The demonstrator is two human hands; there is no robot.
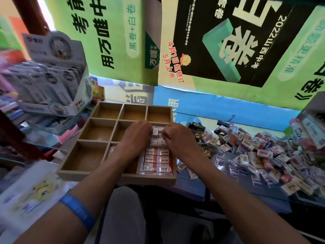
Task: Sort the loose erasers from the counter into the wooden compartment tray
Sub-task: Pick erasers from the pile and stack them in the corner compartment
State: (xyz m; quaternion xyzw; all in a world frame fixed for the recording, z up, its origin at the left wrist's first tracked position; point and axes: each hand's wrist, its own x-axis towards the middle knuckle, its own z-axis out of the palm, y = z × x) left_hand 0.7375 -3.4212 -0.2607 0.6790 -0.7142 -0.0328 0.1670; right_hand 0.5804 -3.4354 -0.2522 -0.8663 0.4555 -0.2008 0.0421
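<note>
Large posters (228, 41) close off the far side. The wooden tray (98, 175) lies at the table's (233, 175) near edge, seven compartments bare. Loose erasers (260, 155) are heaped right of it. Left hand (136, 136) and right hand (177, 138) meet over the middle right compartment; their fingers are hidden, so the grip cannot be told. Packed erasers (156, 162) fill the near right compartment.

tray (116, 178) left | loose erasers (260, 155) right (on counter (228, 189)) | packed erasers (156, 162) in tray's near-right compartment
</note>
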